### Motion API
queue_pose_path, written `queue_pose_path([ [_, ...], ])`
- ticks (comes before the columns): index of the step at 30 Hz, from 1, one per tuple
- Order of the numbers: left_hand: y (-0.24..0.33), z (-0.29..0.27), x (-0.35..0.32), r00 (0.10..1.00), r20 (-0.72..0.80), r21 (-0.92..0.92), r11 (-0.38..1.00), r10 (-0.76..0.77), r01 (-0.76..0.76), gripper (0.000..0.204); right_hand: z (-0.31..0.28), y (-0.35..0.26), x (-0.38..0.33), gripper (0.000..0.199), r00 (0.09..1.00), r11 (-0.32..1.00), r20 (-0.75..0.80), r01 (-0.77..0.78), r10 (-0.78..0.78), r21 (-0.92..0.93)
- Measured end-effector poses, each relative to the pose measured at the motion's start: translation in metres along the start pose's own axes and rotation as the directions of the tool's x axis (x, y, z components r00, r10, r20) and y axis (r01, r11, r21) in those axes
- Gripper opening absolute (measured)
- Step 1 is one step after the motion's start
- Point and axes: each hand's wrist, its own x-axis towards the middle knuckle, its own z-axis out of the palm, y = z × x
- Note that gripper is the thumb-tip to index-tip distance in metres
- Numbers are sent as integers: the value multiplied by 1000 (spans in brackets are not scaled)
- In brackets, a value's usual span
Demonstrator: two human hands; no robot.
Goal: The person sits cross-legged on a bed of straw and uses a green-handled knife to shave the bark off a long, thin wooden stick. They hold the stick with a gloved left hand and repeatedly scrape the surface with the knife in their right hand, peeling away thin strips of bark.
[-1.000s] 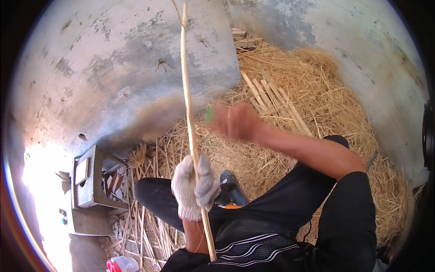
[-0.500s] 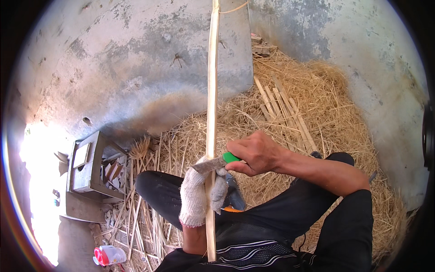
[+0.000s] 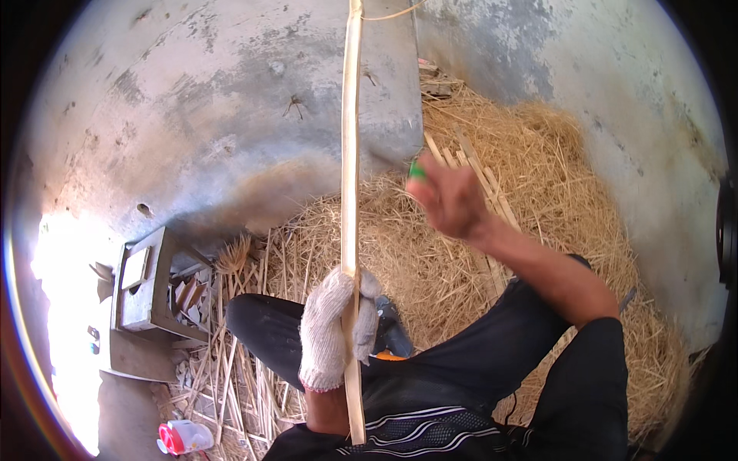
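Note:
A long pale bamboo strip point(image 3: 350, 154) stands upright in front of me, running from my lap past the top of the view. My left hand point(image 3: 324, 330), in a white knitted glove, is wrapped round its lower part. From the strip's upper end a thin curled shaving point(image 3: 396, 13) sticks out to the right. My bare right hand point(image 3: 455, 198) is closed round a knife with a green handle point(image 3: 417, 170), raised to the right of the strip and apart from it. Motion smears the blade, which points left.
Shavings point(image 3: 553, 177) heap over the floor at the right, with several cut strips point(image 3: 492, 188) lying on them. A small wooden stool point(image 3: 150, 276) and a white jar with a red lid point(image 3: 184, 436) are at the left. Concrete walls point(image 3: 231, 100) rise behind.
My right hand has lifted the knife off the strip near the glove and moved it up, away from me and to the right. My left hand keeps its hold.

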Motion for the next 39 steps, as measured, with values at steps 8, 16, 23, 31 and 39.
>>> queue_pose_path([
  [8,0,15,-7,993,-118,75,997,-5,14,35,7,-47,-26,51,934,957,209,277,-289,88],
  [16,-12,6,-3,992,-120,68,997,45,-37,37,21,-32,-20,58,921,924,134,378,-367,-66],
  [23,-8,13,-14,1000,11,158,987,19,-21,36,15,61,20,50,990,940,-131,-97,56,-326],
  [31,10,29,-4,990,-125,269,963,59,-23,28,-10,20,-11,46,999,998,-26,30,-29,51],
  [39,-1,26,-14,976,-187,317,947,111,-47,23,0,-41,-21,46,947,953,118,288,-297,89],
])
